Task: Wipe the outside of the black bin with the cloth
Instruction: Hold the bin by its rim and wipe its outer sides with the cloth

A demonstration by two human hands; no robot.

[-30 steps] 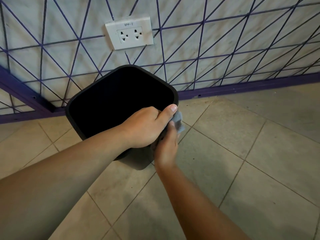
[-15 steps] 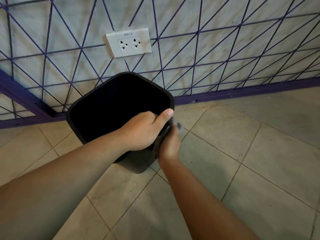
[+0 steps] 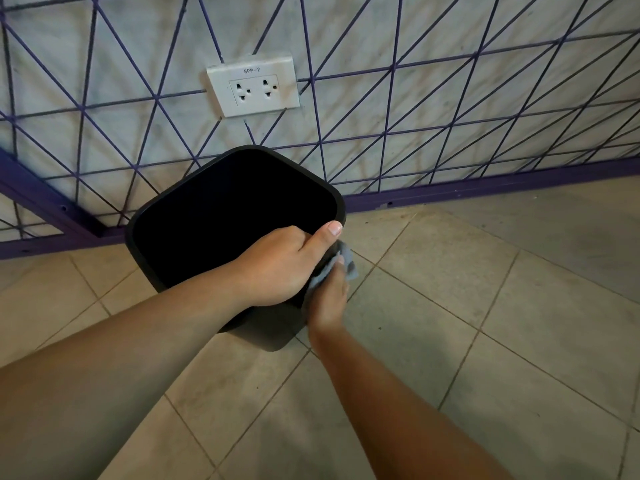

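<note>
On tiled floor, left hand grips black bin rim; right hand fingers clutch cloth.

You're looking down at a tiled floor of large beige squares with thin grout lines, filling the lower frame. Across the top runs a pale marbled wall behind a purple wire grid on a purple base rail. Upper centre sits a white double socket labelled BPP-2.
</note>
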